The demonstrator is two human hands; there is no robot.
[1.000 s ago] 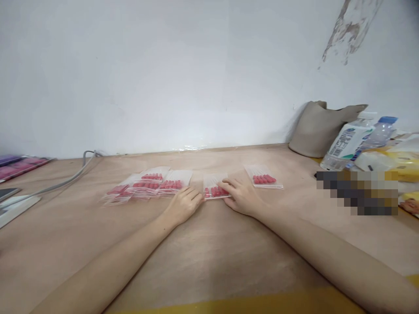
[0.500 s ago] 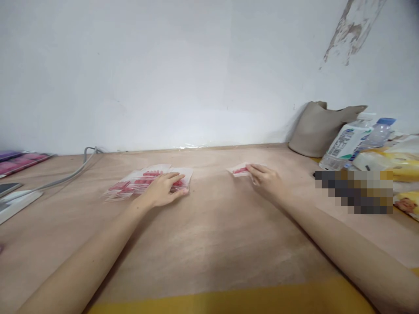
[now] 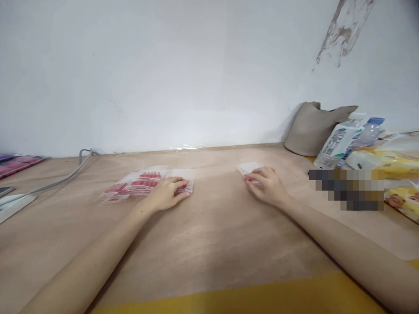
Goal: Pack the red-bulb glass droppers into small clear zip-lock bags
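On the table's left side lies an overlapping pile of small clear plastic bags (image 3: pixel 144 183) with pink-red pieces inside; the kind of pieces is too small to tell. My left hand (image 3: pixel 166 194) rests at the pile's right end, fingers and thumb curled around the bags (image 3: pixel 187 175) there. Further right, my right hand (image 3: pixel 270 187) has its fingers and thumb bent around similar small plastic bags (image 3: pixel 249 167). Their white upper part shows beyond the fingers, with a bit of red between them. How many lie under each hand is hidden.
At the right stand a grey-brown holder (image 3: pixel 306 128), two plastic bottles (image 3: pixel 340 141) and yellow packages (image 3: pixel 389 161), beside a blurred-out patch. A grey cable (image 3: pixel 68 176), a white object (image 3: pixel 16 207) and pink packs (image 3: pixel 21 165) lie left. A wall (image 3: pixel 196 87) bounds the table's back.
My right hand has come down over the bags, its fingers now bent around them and lying lower. The left hand has stayed at the pile's right end. The view has shifted slightly.
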